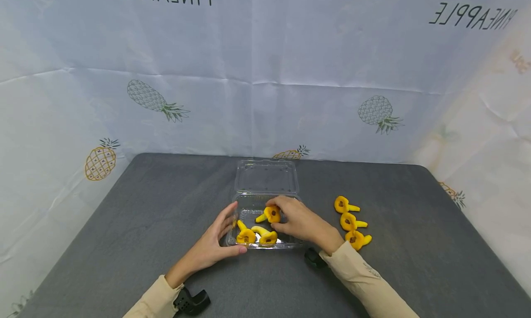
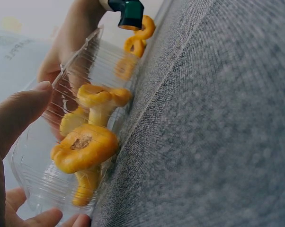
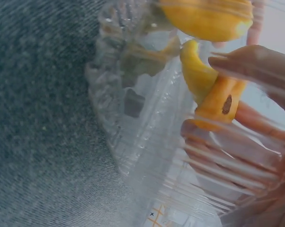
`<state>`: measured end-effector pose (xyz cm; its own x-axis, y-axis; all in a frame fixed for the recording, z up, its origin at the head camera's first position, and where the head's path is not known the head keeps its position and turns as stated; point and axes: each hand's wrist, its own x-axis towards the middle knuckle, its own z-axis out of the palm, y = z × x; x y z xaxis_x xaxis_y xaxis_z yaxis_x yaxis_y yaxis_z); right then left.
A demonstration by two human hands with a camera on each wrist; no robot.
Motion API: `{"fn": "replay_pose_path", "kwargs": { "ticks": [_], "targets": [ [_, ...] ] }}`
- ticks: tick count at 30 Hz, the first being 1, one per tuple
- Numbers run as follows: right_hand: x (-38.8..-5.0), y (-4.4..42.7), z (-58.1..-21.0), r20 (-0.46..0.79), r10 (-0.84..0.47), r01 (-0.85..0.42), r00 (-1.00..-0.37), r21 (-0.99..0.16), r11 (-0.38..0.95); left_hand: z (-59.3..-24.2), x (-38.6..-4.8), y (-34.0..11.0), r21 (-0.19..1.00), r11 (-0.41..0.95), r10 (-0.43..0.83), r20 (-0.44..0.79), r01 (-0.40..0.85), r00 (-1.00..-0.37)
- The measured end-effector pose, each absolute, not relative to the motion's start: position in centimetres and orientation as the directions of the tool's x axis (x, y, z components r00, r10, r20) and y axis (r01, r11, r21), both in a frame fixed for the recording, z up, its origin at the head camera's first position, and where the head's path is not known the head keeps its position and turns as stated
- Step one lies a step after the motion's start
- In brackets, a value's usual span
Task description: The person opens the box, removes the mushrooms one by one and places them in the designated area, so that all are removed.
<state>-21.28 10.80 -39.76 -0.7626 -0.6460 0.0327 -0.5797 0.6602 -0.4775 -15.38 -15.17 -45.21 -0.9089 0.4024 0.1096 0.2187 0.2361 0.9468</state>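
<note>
A clear plastic clamshell box (image 1: 244, 203) stands with its lid (image 1: 267, 176) folded back, away from me. Inside it, near the front wall, lie two yellow chanterelle mushrooms, one at the left (image 1: 246, 236) and another beside it (image 1: 268, 237). My right hand (image 1: 299, 220) reaches into the box and pinches a third chanterelle (image 3: 218, 104) between thumb and fingers, its stem pointing left. My left hand (image 1: 215, 238) spans the box's front left corner. Its thumb (image 2: 26, 111) touches the front rim, while the fairly straight fingers rest along the left side.
Three more chanterelles (image 1: 348, 221) lie in a column on the grey table (image 1: 124, 244), right of the box and close to my right forearm. Behind the table hangs a pale cloth (image 1: 249, 115) printed with pineapples. Dark wrist devices (image 1: 191, 302) sit under both wrists.
</note>
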Motion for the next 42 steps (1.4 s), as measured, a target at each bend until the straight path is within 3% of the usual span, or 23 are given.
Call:
{"fn": "replay_pose_path", "kwargs": {
  "ticks": [15, 25, 34, 42],
  "targets": [
    [-20.85, 11.49, -39.01, 0.128, -0.649, -0.609, -0.750, -0.516, 0.602, -45.25, -15.34, -15.13, 0.949, 0.236, 0.400, 0.102, 0.210, -0.911],
    [-20.77, 11.36, -38.99, 0.062, -0.671, -0.599, -0.739, -0.515, 0.613, -45.26, -15.31, -15.12, 0.950, 0.233, 0.399, 0.100, 0.206, -0.911],
    [-21.06, 11.01, -39.38, 0.033, -0.676, -0.558, -0.736, -0.594, 0.579, -45.27, -15.29, -15.17, 0.949, 0.229, 0.406, 0.107, 0.214, -0.907],
    [-20.85, 11.28, -39.15, 0.070, -0.678, -0.572, -0.732, -0.604, 0.555, -45.18, -15.33, -15.16, 0.950, 0.232, 0.405, 0.103, 0.211, -0.908]
  ]
}}
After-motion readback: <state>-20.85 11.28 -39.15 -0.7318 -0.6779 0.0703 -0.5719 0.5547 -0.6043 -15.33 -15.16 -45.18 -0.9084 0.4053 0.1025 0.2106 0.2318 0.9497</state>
